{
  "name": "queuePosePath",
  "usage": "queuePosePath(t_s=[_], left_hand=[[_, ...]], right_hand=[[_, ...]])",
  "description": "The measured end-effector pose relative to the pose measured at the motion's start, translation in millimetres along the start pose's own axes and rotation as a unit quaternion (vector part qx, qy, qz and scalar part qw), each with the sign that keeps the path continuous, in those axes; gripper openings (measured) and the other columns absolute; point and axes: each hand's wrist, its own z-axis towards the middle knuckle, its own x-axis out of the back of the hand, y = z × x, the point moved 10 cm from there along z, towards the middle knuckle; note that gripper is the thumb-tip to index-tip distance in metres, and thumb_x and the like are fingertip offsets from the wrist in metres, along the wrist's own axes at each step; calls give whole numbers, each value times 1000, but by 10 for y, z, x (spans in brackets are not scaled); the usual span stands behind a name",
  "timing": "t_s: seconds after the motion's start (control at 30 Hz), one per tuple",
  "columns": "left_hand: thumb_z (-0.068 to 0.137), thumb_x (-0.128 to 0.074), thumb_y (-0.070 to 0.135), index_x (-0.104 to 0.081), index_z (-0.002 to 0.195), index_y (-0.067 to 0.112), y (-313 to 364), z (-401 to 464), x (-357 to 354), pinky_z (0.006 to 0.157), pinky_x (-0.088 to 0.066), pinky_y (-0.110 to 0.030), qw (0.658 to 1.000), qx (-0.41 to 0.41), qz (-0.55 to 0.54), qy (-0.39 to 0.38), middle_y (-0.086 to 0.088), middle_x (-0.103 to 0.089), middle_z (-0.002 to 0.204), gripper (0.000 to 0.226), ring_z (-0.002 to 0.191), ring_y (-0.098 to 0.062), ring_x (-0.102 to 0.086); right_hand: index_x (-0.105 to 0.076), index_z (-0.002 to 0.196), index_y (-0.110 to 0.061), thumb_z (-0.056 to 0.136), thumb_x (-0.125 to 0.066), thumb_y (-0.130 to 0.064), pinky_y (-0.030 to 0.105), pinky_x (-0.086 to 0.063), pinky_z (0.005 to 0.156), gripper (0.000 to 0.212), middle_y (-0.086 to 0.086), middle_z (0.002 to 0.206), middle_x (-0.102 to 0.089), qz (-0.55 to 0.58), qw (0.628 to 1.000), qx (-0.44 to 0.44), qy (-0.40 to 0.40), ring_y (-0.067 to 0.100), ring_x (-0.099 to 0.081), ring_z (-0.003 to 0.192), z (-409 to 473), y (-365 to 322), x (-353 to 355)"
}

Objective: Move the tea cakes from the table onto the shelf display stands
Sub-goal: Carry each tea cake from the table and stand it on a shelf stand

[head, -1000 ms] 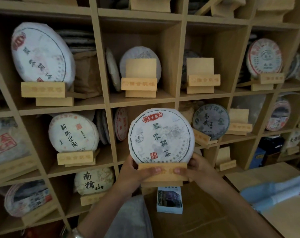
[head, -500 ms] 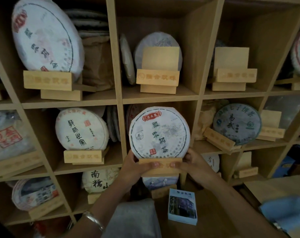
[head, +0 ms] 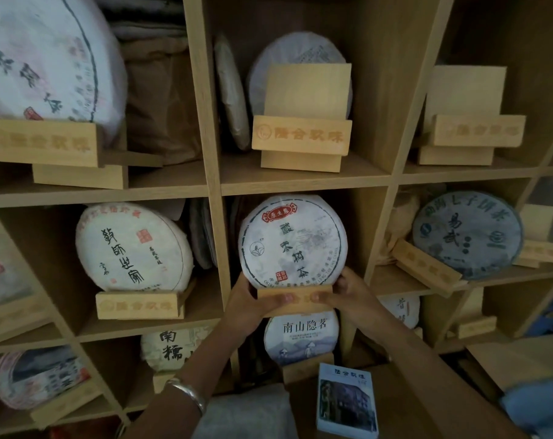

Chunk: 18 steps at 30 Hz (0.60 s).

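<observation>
A round tea cake [head: 292,240] in white paper with a red label and black characters stands upright on a small wooden display stand [head: 295,299]. My left hand [head: 253,304] grips the stand's left end and my right hand [head: 348,294] grips its right end. Stand and cake are at the mouth of the middle cubby of the wooden shelf [head: 303,182]. Whether the stand's base touches the shelf board is hidden by my hands.
Neighbouring cubbies hold more wrapped tea cakes on stands, such as the white cake [head: 132,247] at left and the grey-blue cake [head: 466,234] at right. Two bare stands [head: 302,134] [head: 471,131] sit above. A small box [head: 348,403] stands on the table below.
The stand with the tea cake has moved forward into the middle cubby's opening, both hands still gripping it. The camera has come closer to the shelf.
</observation>
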Motion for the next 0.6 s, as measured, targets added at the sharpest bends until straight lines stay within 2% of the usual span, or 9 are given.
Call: queuePosePath(t_s=[0.13,0.33,0.47,0.53,0.6], left_hand=[[62,-92,10,-52,132,23,-84,114,-28,67,-54,-11,1000,-3,-5,8,8,-69,117,82,94,6,-67],[63,-92,21,-44,134,30,-137,252,-6,61,-49,-3,1000,10,8,23,22,-63,109,86,83,20,-62],[60,-92,30,-41,136,34,-143,259,3,62,-49,-4,999,16,19,33,23,-62,113,92,93,12,-59],[62,-92,28,-41,138,33,-135,249,3,65,-50,-7,999,12,18,38,19,-63,116,92,99,7,-58],[64,-91,22,-42,138,30,-129,230,-2,62,-50,-5,999,13,14,43,19,-63,113,89,97,7,-59]], right_hand=[[-53,133,-21,75,-81,-1,37,-54,97,68,3,127,-67,2,1000,3,-18,17,-63,117,98,-5,-15],[-47,133,-24,81,-75,2,31,-51,101,64,1,133,-62,-17,999,7,-32,13,-58,123,222,-58,-72],[-45,139,-14,83,-72,6,37,-47,107,65,6,137,-58,-16,999,6,-29,17,-54,128,239,-40,-70],[-44,140,-13,84,-72,5,39,-46,109,65,6,137,-58,-18,999,8,-30,18,-54,128,235,-35,-67],[-44,140,-13,84,-72,2,40,-46,109,65,6,137,-59,-22,999,10,-31,17,-54,128,232,-33,-67]])
